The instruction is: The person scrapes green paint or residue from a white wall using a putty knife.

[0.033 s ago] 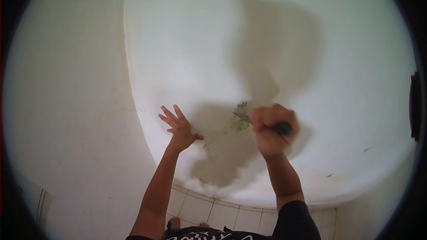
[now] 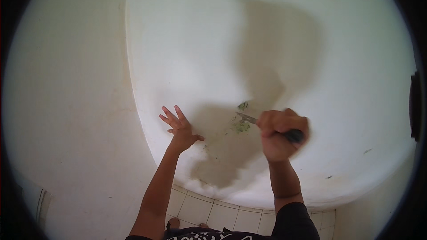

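The dark-handled blade (image 2: 247, 118) is pointing left out of the right hand (image 2: 278, 141), its tip lying over the green patch (image 2: 241, 127) on the white wall (image 2: 191, 53); whether it is touching there, I cannot tell. The right hand is gripping the handle (image 2: 295, 135), fingers curled firmly round it. The left hand (image 2: 180, 130) is holding nothing; its fingers are standing spread, well to the left of the tip, perhaps bracing on the wall, though contact is unclear. The main danger seems to be a skid: if the tip is meeting the surface too flat or under too much force, it could be slipping left toward the left thumb (image 2: 198, 138), the nearest part of that hand. Too steep an angle could be gouging the wall instead. The shadow (image 2: 222, 153) is also covering the patch, so its edges could be easy to misjudge.
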The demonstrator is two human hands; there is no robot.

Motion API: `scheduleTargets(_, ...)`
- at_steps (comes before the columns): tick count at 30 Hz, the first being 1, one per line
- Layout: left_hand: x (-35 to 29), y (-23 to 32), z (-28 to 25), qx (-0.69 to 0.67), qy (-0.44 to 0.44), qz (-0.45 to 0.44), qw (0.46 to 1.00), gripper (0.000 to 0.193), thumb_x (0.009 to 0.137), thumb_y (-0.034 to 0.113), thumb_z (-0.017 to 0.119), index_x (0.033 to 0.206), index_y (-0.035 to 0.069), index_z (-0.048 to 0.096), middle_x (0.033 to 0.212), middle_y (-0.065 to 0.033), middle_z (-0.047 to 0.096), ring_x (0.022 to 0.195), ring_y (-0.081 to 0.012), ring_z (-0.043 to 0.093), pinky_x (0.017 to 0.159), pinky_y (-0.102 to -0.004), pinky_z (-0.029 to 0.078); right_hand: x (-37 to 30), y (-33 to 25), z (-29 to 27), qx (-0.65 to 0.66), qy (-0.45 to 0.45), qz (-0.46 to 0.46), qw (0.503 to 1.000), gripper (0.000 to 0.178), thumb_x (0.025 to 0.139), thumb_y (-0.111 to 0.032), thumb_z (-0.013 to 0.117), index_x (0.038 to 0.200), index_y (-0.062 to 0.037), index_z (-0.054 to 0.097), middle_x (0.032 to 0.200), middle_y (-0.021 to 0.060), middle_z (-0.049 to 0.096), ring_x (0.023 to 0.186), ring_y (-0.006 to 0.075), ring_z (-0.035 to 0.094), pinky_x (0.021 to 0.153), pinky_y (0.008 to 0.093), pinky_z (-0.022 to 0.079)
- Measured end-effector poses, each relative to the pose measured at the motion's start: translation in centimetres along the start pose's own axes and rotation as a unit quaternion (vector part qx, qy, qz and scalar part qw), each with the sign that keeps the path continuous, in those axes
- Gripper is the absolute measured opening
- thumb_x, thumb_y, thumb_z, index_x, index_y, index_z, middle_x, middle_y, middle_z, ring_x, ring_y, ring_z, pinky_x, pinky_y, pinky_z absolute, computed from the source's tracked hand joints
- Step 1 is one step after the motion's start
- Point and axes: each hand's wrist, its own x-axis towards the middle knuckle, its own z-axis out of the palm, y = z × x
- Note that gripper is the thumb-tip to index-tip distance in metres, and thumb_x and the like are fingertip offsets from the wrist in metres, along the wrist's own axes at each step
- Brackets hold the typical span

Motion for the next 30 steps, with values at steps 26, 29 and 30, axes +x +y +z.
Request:
scheduleTargets(26,-0.2,-1.0,0.9,0.011,0.015,0.031,0.999,0.155,0.051,0.031,0.094,0.144,0.004,-0.027,0.136,-0.0381,-0.041,0.122,-0.0667,-0.032,0.078,-0.0794,0.035,3.0,-1.6,-0.8,0.028,-0.055,-0.038,0.997,0.025,0.064,0.015,0.039,0.082,-0.0003,0.048,0.062,0.0087,0.047,0.046,0.0156,0.043,0.045,0.0305,0.04)
scheduleTargets(29,0.0,-0.6,0.7,0.014,0.018,0.03,0.999,0.155,0.052,0.03,0.094,0.144,0.005,-0.027,0.136,-0.0381,-0.041,0.122,-0.0667,-0.031,0.078,-0.0795,0.035,2.4,0.3,-0.7,-0.066,-0.094,0.038,0.993,0.029,0.063,0.017,0.039,0.083,-0.0028,0.046,0.062,0.0101,0.048,0.045,0.0154,0.043,0.042,0.03,0.036)
scheduleTargets(30,0.0,-0.7,0.6,0.009,0.019,0.028,0.999,0.155,0.052,0.03,0.094,0.144,0.005,-0.027,0.136,-0.0381,-0.041,0.123,-0.0661,-0.031,0.079,-0.0797,0.035,2.5,-0.1,-0.4,-0.066,-0.094,0.037,0.993,0.029,0.063,0.017,0.039,0.083,-0.0028,0.046,0.062,0.0101,0.048,0.045,0.0154,0.043,0.042,0.03,0.036)
